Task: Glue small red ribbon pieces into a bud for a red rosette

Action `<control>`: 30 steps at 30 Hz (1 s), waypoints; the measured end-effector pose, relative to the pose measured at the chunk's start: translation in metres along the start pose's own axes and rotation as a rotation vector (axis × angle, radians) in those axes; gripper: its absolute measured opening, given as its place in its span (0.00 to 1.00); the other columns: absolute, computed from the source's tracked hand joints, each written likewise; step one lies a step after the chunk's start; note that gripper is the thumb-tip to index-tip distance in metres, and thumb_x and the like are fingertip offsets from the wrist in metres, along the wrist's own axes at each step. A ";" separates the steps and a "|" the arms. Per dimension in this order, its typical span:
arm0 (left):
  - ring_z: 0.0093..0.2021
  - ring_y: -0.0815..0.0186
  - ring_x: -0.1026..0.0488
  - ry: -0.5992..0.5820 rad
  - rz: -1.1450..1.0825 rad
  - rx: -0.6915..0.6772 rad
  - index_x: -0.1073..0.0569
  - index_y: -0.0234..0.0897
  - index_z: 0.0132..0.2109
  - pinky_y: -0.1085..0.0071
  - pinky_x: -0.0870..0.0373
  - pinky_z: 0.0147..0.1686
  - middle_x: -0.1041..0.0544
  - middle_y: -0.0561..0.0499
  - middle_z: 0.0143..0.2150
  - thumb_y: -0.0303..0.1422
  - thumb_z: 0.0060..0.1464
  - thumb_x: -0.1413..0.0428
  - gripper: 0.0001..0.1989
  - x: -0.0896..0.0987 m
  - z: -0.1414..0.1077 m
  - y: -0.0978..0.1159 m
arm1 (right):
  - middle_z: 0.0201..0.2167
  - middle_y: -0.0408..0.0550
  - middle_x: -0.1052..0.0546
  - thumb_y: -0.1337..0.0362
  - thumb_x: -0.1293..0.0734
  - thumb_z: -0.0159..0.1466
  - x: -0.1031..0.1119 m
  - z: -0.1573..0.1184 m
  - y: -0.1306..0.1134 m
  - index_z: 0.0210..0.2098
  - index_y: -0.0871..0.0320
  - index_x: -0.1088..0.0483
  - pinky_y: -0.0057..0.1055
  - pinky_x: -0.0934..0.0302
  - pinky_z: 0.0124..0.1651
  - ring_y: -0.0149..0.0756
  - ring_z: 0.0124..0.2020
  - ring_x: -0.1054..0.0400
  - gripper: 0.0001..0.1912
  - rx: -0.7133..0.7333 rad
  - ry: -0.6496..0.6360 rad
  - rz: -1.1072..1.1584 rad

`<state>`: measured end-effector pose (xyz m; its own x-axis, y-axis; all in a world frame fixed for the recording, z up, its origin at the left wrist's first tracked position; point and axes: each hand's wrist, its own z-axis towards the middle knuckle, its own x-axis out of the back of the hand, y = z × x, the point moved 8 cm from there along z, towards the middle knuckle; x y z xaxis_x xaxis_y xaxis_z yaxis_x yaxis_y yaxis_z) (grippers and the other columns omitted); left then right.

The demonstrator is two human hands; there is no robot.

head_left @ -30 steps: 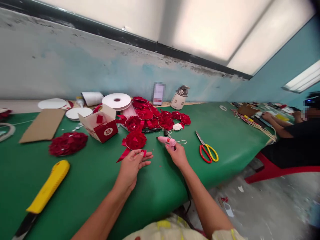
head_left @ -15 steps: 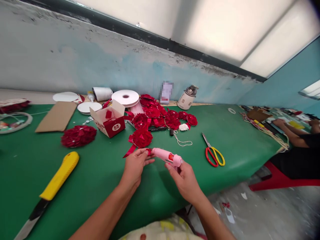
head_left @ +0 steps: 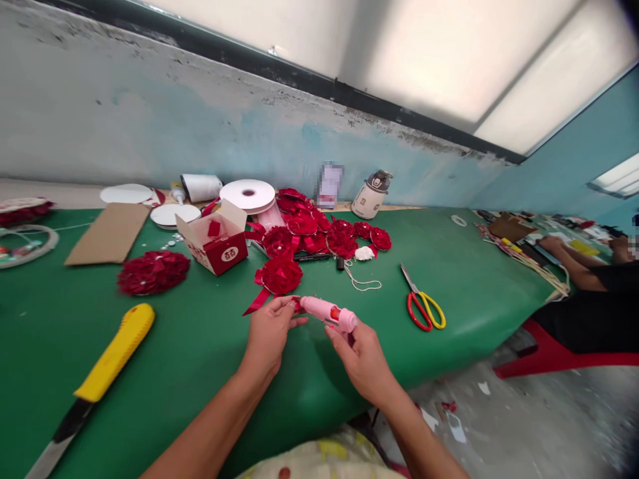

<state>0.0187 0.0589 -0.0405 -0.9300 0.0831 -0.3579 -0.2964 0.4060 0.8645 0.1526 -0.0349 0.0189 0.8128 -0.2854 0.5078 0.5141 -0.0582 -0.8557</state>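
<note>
In front of you, a stained grey-and-blue wall rises behind the green-topped table, beneath a brightly glowing window. To your right, a red chair stands on grey floor littered with scraps.

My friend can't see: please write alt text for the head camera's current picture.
The right hand holds a pink glue gun pointed at a small red piece pinched by the left hand. Red fabric flowers, scissors and a yellow-handled knife lie on the green table.

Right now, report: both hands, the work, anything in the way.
Left hand pinching small red piece. Right hand gripping pink glue gun, tip at the piece. Red flower just beyond left hand; nothing seen blocking.
</note>
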 end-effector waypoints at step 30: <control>0.33 0.64 0.26 0.049 0.012 -0.027 0.23 0.30 0.33 0.66 0.25 0.35 0.23 0.48 0.32 0.34 0.41 0.38 0.12 0.004 0.001 0.001 | 0.32 0.48 0.28 0.63 0.39 0.63 0.005 -0.001 -0.007 0.42 0.59 0.31 0.31 0.42 0.34 0.36 0.31 0.37 0.10 0.068 0.022 -0.034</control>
<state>0.0150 0.0606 -0.0413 -0.9428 0.0433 -0.3305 -0.2903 0.3807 0.8780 0.1528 -0.0373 0.0270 0.7890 -0.3049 0.5334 0.5592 -0.0034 -0.8290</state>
